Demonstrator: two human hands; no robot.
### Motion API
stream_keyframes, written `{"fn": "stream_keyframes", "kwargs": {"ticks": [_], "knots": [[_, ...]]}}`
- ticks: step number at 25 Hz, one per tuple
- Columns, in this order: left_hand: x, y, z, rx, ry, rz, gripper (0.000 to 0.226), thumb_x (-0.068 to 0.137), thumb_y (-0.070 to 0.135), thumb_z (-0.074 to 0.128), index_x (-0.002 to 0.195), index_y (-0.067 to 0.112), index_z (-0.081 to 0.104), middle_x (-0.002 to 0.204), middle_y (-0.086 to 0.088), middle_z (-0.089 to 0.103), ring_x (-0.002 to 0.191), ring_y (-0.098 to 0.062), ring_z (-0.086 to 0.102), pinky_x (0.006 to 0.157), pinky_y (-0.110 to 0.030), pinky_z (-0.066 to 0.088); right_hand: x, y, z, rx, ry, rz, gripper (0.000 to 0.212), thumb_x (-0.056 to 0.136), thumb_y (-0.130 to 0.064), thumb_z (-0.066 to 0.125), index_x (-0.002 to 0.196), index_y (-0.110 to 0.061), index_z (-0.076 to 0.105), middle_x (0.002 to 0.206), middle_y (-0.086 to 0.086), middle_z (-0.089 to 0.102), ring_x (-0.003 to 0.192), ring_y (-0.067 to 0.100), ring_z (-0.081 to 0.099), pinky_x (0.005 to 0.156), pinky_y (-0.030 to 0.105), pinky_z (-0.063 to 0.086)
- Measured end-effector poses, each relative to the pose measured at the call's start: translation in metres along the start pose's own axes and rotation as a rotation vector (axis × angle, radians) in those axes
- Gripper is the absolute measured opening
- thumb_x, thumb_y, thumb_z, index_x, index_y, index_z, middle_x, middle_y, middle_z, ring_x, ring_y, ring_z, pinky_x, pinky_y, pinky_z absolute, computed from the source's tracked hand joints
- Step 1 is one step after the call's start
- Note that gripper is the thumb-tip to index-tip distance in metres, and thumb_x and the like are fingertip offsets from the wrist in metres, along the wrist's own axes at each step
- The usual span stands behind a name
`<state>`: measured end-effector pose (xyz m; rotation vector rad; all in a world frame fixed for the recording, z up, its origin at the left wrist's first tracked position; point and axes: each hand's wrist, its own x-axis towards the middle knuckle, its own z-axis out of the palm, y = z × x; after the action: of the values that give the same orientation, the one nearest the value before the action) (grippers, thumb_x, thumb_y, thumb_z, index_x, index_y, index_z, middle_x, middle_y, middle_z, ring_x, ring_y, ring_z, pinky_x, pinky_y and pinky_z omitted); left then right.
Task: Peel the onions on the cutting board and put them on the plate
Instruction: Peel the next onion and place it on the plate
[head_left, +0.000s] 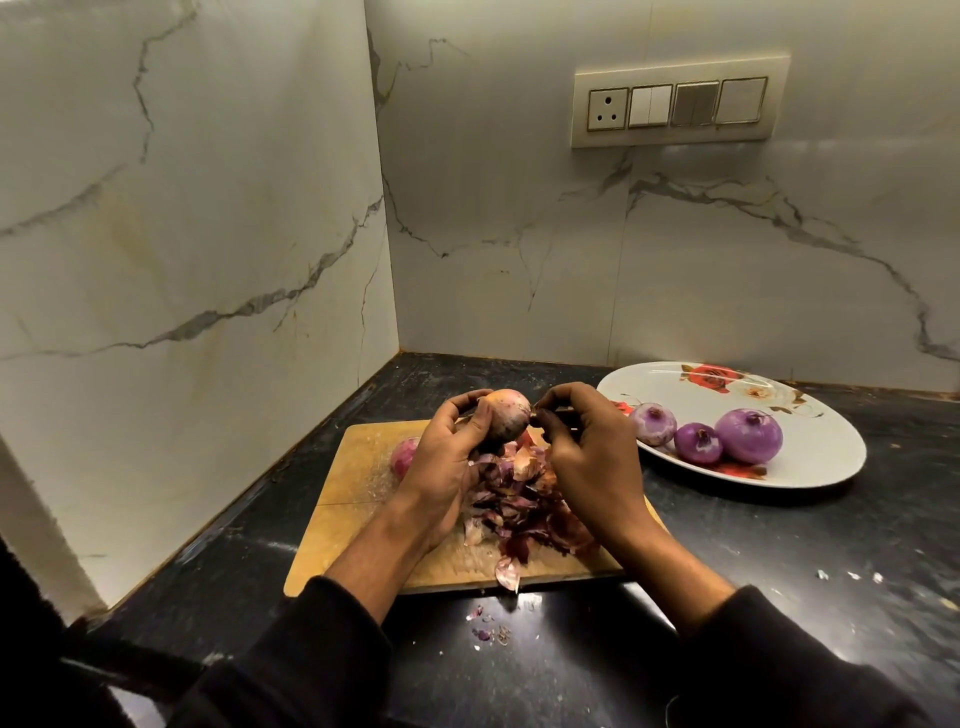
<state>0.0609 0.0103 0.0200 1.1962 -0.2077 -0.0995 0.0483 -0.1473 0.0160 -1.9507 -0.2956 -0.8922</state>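
A: What lies before you, largest first?

B: The dark surface (727, 545), then the wooden cutting board (358, 519) and, to your right, the white plate (821, 457) with red flowers printed on it.

A: Any writing?

B: None that can be read, not on the plate nor on the switch panel (675, 106) on the wall.

A: And the onions?

B: Three peeled onions (748, 435) lie on the plate. Your left hand (447, 467) curls round an unpeeled onion (506, 418) held above the board. Your right hand (592, 457) pinches at that onion's end with its fingertips. Another onion (404, 456) rests on the board behind your left hand, beside the heap of peels (524, 499).
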Motion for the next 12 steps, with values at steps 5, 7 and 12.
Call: {"fn": "stream_keyframes", "kwargs": {"ticks": [5, 7, 12], "knots": [[-0.0002, -0.0015, -0.001, 0.155, 0.0, 0.082, 0.037, 0.095, 0.029, 0.06, 0.127, 0.013, 0.057, 0.117, -0.01, 0.071, 0.099, -0.021, 0.074, 0.083, -0.036, 0.061, -0.0016, -0.0051, -0.0024, 0.097, -0.065, 0.031, 0.027, 0.095, -0.022, 0.066, 0.121, -0.019, 0.068, 0.113, -0.006, 0.07, 0.098, 0.003, 0.067, 0.081, 0.026, 0.059], [-0.0008, -0.0014, -0.0022, 0.189, -0.018, 0.126, 0.041, 0.09, 0.03, 0.065, 0.126, 0.014, 0.057, 0.117, -0.012, 0.071, 0.102, -0.027, 0.073, 0.084, -0.041, 0.061, -0.002, -0.0065, -0.0021, 0.09, -0.121, 0.008, 0.034, 0.089, -0.032, 0.073, 0.121, -0.02, 0.068, 0.112, -0.009, 0.067, 0.096, 0.002, 0.067, 0.077, 0.026, 0.059], [0.0, -0.0008, -0.0036, 0.183, -0.06, 0.153, 0.045, 0.084, 0.027, 0.071, 0.127, 0.015, 0.062, 0.12, -0.013, 0.071, 0.107, -0.031, 0.071, 0.086, -0.047, 0.06, -0.001, -0.0044, -0.0022, 0.113, -0.116, 0.063, 0.036, 0.086, -0.032, 0.076, 0.12, -0.021, 0.071, 0.112, -0.009, 0.071, 0.096, 0.003, 0.069, 0.079, 0.032, 0.061]]}}
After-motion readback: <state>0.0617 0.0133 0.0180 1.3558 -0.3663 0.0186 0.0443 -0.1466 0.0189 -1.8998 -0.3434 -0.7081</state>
